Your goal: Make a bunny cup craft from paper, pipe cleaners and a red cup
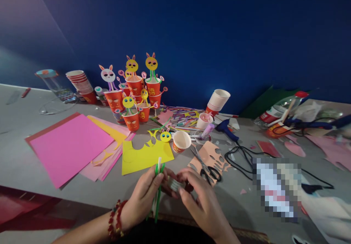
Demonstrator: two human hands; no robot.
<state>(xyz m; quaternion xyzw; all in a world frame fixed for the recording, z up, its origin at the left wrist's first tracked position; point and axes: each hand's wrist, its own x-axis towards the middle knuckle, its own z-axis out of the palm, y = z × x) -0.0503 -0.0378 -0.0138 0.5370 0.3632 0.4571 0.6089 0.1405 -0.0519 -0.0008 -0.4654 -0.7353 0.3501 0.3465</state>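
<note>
Upright in my left hand (148,189) is a small bundle of green pipe cleaners (156,203) with a white stick (159,161) among them. My right hand (199,196) has its fingers curled round what looks like a small roll of clear tape (175,184), close beside the bundle. Left fingertips also reach toward the roll, which is partly hidden. Just beyond my hands lie yellow cut paper (148,158), a yellow bunny face (165,136), a paper cup (181,141) and black-handled scissors (210,171) on peach paper.
Several red cups with bunny figures (131,121) stand at the back. Pink sheets (71,145) lie left. A blue glue gun (227,128) trails its black cord to the right. Behind are pens (183,119), stacked cups (218,101) and a plastic bottle (282,107).
</note>
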